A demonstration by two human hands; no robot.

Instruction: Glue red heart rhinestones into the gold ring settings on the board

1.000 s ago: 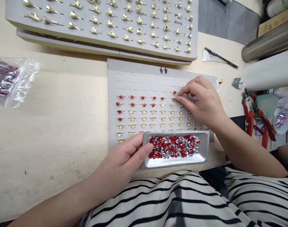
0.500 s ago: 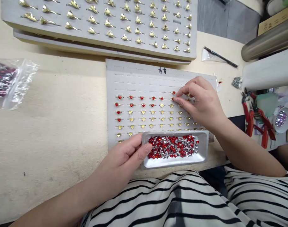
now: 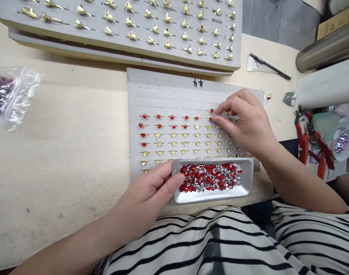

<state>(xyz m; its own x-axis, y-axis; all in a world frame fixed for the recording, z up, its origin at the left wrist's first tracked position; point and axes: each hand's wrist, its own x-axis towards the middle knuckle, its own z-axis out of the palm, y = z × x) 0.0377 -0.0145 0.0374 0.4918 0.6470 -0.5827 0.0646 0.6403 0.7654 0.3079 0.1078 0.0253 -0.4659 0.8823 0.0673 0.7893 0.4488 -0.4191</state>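
My left hand [image 3: 155, 189] grips the left end of a small white tray [image 3: 211, 196], thumb over the rim. Many red and silver triangular stones [image 3: 208, 177] lie loose in it. The tray overlaps the lower edge of a grey foam board [image 3: 168, 86], which carries rows of gold rings. Several rings in the upper rows hold red stones, while others show bare gold triangular settings [image 3: 173, 144]. Over the board, my right hand [image 3: 243, 118] has thumb and forefinger pinched at a red-stone ring [image 3: 210, 118]. Whatever lies between those fingertips is too small to make out.
A thicker stack of foam boards with gold rings [image 3: 128, 34] stands behind. At left lies a plastic bag of dark red stones [image 3: 8, 97]. To the right are a black pen [image 3: 270, 67], rolls [image 3: 326, 82], red-handled pliers [image 3: 320, 152] and a white dish [image 3: 342, 145].
The camera view has shifted slightly. My right hand stays at nearly the same spot on the board, and my left hand still holds the tray.
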